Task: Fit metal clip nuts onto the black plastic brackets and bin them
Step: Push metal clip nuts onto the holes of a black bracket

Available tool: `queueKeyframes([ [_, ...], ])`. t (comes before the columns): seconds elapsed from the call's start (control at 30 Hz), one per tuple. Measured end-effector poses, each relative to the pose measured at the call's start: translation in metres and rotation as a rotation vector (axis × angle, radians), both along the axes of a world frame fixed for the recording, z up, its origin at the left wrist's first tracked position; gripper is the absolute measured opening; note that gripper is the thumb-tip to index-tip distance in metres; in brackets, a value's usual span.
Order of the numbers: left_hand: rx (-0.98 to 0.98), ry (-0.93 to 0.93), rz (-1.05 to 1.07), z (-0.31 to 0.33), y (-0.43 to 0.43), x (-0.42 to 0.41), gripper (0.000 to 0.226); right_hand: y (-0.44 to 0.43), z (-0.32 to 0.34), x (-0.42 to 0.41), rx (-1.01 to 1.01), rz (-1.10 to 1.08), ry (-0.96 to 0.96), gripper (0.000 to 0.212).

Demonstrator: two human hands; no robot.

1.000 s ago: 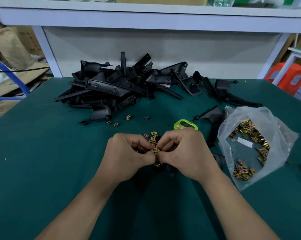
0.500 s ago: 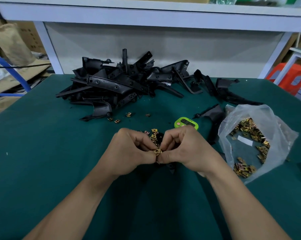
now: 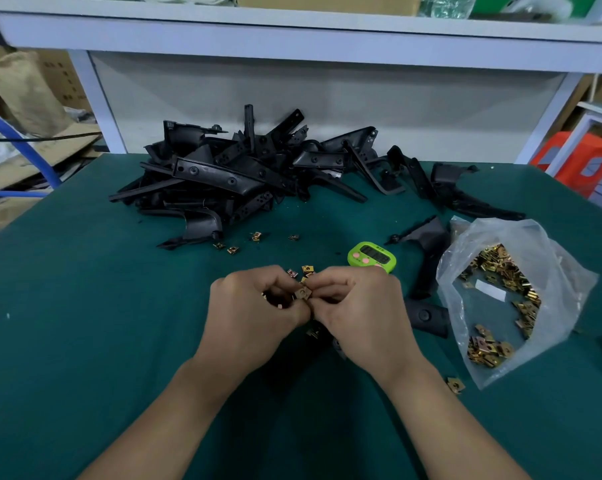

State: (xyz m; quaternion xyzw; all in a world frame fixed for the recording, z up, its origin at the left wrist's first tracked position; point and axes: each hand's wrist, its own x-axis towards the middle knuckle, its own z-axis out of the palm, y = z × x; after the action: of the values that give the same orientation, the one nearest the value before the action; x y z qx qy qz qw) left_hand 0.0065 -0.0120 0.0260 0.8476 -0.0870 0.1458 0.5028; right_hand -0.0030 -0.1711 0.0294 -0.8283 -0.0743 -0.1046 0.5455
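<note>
Both hands, left (image 3: 254,306) and right (image 3: 358,310), meet, fingertips pinched together

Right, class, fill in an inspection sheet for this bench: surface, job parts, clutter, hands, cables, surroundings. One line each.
Surface: green mat, a few pale specks.
Job's things: pile of black brackets at the back; clear bag of clip nuts on the right, lying open; loose clip nuts near the pile; one stray nut beside the bag.
Clutter: green timer behind the hands.
Hands: left hand and right hand meet at centre, pinching one clip nut; a dark part beneath is mostly hidden.
Cables: black cable and blue tube, off the left edge.
Surroundings: white shelf above; cardboard left; orange stool right.
</note>
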Motion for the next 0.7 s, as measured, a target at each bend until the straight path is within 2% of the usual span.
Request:
queueKeyframes([
  [0.07,0.021,-0.014,-0.026,-0.001,0.0,-0.001,0.02,-0.001,0.0,-0.001,0.002,0.028,0.005,0.05],
  [0.13,0.059,-0.028,-0.046,-0.001,0.003,-0.002,0.018,-0.003,-0.001,-0.001,-0.039,0.058,-0.009,0.054],
  [0.33,0.098,-0.013,-0.131,0.002,0.011,0.0,0.018,-0.005,0.0,-0.001,-0.082,0.076,-0.016,0.025],
  [0.57,-0.033,0.079,-0.145,0.0,0.009,0.005,0.013,0.0,0.001,-0.001,-0.03,0.044,-0.016,0.025],
  [0.7,-0.099,0.086,-0.172,-0.005,0.008,0.008,0.013,-0.003,0.004,0.0,0.025,0.067,0.07,0.023],
])
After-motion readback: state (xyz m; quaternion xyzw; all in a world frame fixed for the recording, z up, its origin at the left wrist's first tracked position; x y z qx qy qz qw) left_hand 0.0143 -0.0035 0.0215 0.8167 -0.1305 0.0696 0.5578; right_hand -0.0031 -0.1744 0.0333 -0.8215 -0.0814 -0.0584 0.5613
